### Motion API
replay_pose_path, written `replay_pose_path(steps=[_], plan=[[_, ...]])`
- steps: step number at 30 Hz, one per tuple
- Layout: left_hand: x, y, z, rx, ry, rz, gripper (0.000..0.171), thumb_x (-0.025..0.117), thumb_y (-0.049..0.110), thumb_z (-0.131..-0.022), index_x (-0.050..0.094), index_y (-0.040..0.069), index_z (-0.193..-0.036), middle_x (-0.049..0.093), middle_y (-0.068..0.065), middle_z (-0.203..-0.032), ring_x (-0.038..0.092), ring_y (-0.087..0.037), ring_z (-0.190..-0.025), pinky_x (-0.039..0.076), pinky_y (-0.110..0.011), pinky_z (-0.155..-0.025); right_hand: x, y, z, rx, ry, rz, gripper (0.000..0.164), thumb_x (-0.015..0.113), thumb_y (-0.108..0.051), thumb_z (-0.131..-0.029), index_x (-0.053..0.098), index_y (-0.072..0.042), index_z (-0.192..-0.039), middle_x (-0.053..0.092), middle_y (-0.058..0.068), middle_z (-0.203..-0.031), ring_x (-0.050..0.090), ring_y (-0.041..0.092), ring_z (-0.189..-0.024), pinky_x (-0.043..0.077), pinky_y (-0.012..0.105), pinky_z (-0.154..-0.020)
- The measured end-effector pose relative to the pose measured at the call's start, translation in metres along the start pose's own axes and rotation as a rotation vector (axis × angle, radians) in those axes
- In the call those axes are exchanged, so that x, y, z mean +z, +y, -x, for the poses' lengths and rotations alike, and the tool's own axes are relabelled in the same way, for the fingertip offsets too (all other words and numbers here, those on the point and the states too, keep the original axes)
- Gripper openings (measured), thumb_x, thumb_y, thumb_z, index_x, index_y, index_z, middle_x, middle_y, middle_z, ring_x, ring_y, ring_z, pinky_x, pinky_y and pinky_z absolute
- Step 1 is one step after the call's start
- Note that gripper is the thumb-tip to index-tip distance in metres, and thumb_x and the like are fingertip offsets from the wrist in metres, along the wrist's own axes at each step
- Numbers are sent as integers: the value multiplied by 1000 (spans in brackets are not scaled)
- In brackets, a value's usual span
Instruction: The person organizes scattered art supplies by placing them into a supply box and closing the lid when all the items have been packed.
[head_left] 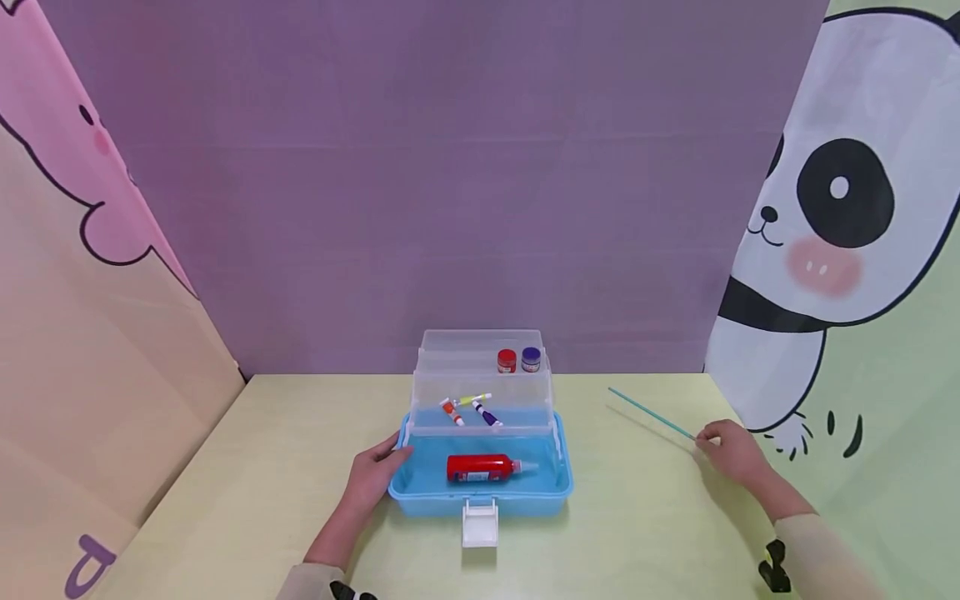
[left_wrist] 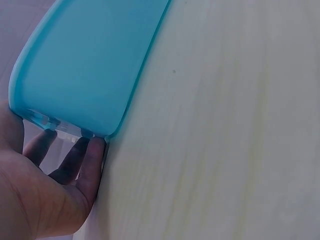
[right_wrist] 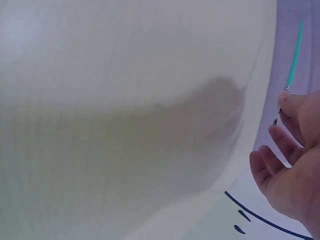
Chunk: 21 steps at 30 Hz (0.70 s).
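Observation:
A light blue plastic box [head_left: 480, 506] stands opened on the table, its clear trays [head_left: 517, 402] raised at the back. My left hand [head_left: 372, 475] grips the box's left side, thumb at the rim; in the left wrist view its fingertips [left_wrist: 93, 145] touch the end wall. In my right hand [head_left: 731, 450], thumb and finger pinch a thin paintbrush [head_left: 651, 412] over the table's right side. Its teal handle [right_wrist: 295, 52] points away, and the metal ferrule [right_wrist: 287, 89] sits at the fingertips. A red bottle [head_left: 480, 467] with a clear nozzle lies in the box's base.
An orange tube [head_left: 452, 412], a yellow tube [head_left: 472, 399] and a purple tube [head_left: 487, 414] lie in the lower tray. Higher up stand a red jar [head_left: 507, 361] and a purple jar [head_left: 531, 360]. A white latch [head_left: 480, 525] hangs at the front. Cloth panels border the table [head_left: 300, 450].

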<state>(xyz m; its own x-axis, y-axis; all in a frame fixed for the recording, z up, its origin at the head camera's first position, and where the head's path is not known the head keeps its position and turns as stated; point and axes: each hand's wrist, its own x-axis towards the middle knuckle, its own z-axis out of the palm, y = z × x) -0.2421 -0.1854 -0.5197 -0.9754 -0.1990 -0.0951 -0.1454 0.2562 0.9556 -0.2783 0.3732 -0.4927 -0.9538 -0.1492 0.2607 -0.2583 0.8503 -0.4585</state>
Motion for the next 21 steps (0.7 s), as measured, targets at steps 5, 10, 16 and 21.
replay_pose_path(steps=[5, 10, 16, 21], plan=[[0, 0, 0, -10, -1, -10, 60, 63, 33, -94, 45, 9, -145, 39, -22, -147, 33, -46, -135, 40, -54, -100, -7, -5, -7, -7, 28, 0, 6, 66, -3, -87, 69, 0, -83, 64, 23, -96, 58, 38, -90, 45, 45, -73], [1, 1, 0, -16, 5, -7, 60, 64, 33, -93, 46, 9, -145, 40, -23, -147, 34, -47, -134, 40, -55, -100, -14, -9, -18, -9, 33, -2, 7, 65, -5, -88, 69, 0, -85, 63, 25, -101, 57, 38, -91, 44, 46, -74], [1, 1, 0, -18, 7, 1, 59, 64, 33, -93, 46, 8, -144, 40, -24, -147, 33, -46, -135, 40, -54, -100, -22, -19, -34, -21, 33, 2, 9, 64, -6, -89, 69, 2, -88, 61, 29, -107, 56, 42, -96, 45, 51, -77], [1, 1, 0, -10, 10, 5, 59, 64, 32, -93, 47, 8, -143, 41, -23, -146, 35, -46, -134, 40, -54, -100, -28, -29, -46, -58, 33, 3, 9, 64, -5, -89, 69, 2, -88, 62, 30, -109, 57, 44, -100, 45, 53, -80]])
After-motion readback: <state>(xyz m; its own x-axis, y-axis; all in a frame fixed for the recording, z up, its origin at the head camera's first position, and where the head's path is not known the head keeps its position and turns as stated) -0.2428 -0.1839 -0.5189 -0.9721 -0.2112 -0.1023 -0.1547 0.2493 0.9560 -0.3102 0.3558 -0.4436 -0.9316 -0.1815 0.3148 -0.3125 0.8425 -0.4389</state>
